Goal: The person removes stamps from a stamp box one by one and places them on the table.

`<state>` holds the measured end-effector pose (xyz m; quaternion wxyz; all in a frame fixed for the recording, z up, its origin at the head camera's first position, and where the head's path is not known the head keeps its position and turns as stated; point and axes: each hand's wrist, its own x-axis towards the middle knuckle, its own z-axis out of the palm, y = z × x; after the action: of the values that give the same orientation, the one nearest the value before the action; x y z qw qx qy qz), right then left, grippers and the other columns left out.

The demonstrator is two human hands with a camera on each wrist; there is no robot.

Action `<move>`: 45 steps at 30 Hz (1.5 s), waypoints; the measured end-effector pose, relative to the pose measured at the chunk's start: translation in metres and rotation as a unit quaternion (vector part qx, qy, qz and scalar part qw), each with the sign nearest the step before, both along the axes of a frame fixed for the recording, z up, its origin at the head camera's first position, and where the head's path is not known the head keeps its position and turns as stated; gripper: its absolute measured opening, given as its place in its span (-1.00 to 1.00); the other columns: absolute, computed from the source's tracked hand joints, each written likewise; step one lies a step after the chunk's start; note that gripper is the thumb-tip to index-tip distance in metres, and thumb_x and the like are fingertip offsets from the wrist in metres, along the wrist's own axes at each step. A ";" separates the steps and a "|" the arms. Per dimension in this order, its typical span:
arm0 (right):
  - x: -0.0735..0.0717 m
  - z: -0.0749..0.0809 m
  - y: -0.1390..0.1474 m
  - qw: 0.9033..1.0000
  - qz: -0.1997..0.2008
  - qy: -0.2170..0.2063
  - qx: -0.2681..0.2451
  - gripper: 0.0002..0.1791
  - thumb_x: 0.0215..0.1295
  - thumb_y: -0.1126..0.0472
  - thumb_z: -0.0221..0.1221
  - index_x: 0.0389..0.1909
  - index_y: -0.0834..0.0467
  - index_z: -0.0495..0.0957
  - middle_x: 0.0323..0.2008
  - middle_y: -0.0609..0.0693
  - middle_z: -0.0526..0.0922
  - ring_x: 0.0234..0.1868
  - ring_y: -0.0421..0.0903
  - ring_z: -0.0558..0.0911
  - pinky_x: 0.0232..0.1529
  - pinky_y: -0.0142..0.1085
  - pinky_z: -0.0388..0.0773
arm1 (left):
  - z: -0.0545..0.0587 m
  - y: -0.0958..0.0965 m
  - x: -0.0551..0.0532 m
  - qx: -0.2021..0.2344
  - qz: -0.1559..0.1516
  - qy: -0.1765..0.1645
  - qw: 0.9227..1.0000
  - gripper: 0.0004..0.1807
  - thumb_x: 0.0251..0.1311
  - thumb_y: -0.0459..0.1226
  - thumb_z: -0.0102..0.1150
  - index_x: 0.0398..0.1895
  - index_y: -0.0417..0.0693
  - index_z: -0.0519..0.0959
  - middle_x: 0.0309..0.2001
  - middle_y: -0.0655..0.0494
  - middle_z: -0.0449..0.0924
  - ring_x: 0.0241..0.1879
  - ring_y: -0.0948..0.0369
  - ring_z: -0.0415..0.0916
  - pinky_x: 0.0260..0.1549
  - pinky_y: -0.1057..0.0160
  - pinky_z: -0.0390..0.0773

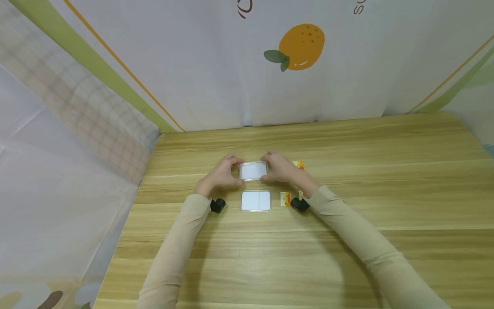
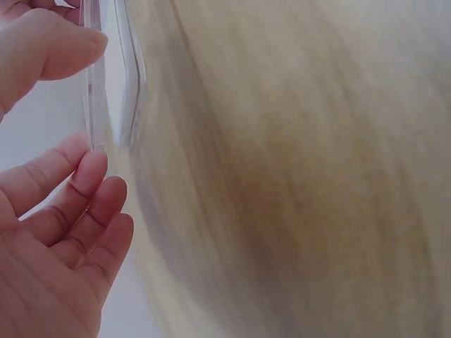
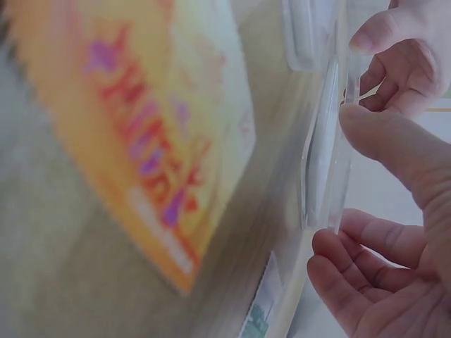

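A clear plastic lid (image 2: 93, 91) is held between both hands, just over a shallow clear case with a white insert (image 1: 253, 171). My left hand (image 1: 222, 173) grips the lid's left end, thumb on the near edge and fingers on the far one. At the opposite end, my right hand (image 1: 282, 168) pinches it the same way. Whether lid and case touch cannot be told. Nearer the body lies a second clear case with a white insert (image 1: 256, 201). Right of it is a small yellow-orange stamp (image 1: 285, 199); its toothed edge shows in the right wrist view.
Another stamp (image 1: 299, 165) lies behind the right wrist, and one more (image 1: 301, 195) is partly covered by a black wrist camera (image 1: 299, 205). The left wrist bears a similar camera (image 1: 218, 205). A white printed curtain (image 1: 216, 86) hangs behind the wooden table (image 1: 262, 266).
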<state>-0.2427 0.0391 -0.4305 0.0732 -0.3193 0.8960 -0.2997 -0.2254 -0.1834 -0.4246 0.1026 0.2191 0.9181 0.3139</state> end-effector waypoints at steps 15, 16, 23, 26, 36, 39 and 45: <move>-0.003 -0.004 -0.004 1.000 -0.001 -0.007 0.021 -0.42 -0.09 0.20 0.43 -0.06 0.42 0.52 -0.18 0.19 0.51 -0.25 -0.02 0.46 -0.24 -0.27 0.51 | 0.000 0.001 -0.003 -0.023 -0.006 0.001 1.000 -0.35 -0.22 -0.34 0.39 0.05 -0.38 0.48 -0.05 -0.11 0.44 -0.01 0.01 0.34 0.07 0.08 0.37; -0.003 -0.003 -0.004 1.000 -0.002 -0.009 0.022 -0.42 -0.09 0.20 0.43 -0.05 0.42 0.51 -0.18 0.19 0.51 -0.25 -0.02 0.47 -0.23 -0.27 0.51 | 0.000 0.001 -0.003 -0.023 -0.006 0.002 1.000 -0.36 -0.22 -0.34 0.39 0.05 -0.38 0.48 -0.05 -0.11 0.44 -0.01 0.01 0.34 0.07 0.08 0.37; -0.003 0.001 -0.006 0.999 -0.007 -0.027 0.036 -0.40 -0.06 0.20 0.42 -0.01 0.43 0.49 -0.14 0.21 0.50 -0.22 -0.01 0.49 -0.19 -0.25 0.52 | 0.000 0.001 -0.004 -0.019 -0.006 0.007 1.000 -0.37 -0.23 -0.36 0.39 0.04 -0.36 0.49 -0.06 -0.09 0.44 -0.02 0.03 0.34 0.07 0.10 0.36; -0.002 0.002 -0.006 0.999 -0.005 -0.023 0.041 -0.39 -0.06 0.19 0.42 -0.01 0.44 0.49 -0.14 0.22 0.51 -0.22 -0.01 0.49 -0.19 -0.25 0.53 | -0.001 0.001 -0.004 -0.019 -0.009 0.011 1.000 -0.39 -0.23 -0.36 0.39 0.03 -0.36 0.50 -0.05 -0.10 0.44 -0.03 0.02 0.34 0.06 0.10 0.37; -0.003 0.001 -0.005 0.999 -0.005 -0.021 0.044 -0.38 -0.06 0.20 0.43 -0.01 0.45 0.48 -0.14 0.23 0.51 -0.22 0.00 0.49 -0.18 -0.24 0.53 | -0.001 0.003 -0.006 -0.030 -0.004 -0.006 1.000 -0.38 -0.19 -0.35 0.38 0.06 -0.35 0.49 -0.06 -0.08 0.42 -0.06 0.05 0.35 0.03 0.13 0.39; -0.003 0.002 -0.005 0.999 -0.007 -0.021 0.046 -0.37 -0.07 0.19 0.43 0.00 0.46 0.48 -0.13 0.23 0.51 -0.21 0.00 0.50 -0.16 -0.23 0.53 | 0.001 0.004 -0.007 -0.035 -0.004 -0.011 0.999 -0.37 -0.19 -0.35 0.39 0.07 -0.35 0.48 -0.07 -0.09 0.42 -0.07 0.04 0.35 0.01 0.13 0.40; -0.005 0.002 -0.006 0.999 -0.007 -0.012 0.050 -0.36 -0.08 0.18 0.44 -0.01 0.47 0.47 -0.11 0.26 0.52 -0.19 0.02 0.51 -0.14 -0.22 0.53 | 0.002 0.004 -0.009 -0.044 -0.007 -0.008 0.999 -0.36 -0.19 -0.35 0.40 0.07 -0.37 0.48 -0.09 -0.11 0.42 -0.09 0.04 0.35 -0.01 0.13 0.40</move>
<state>-0.2476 0.0332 -0.4288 0.0982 -0.3056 0.9109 -0.2593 -0.2341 -0.1792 -0.4231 0.1217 0.2186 0.9285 0.2744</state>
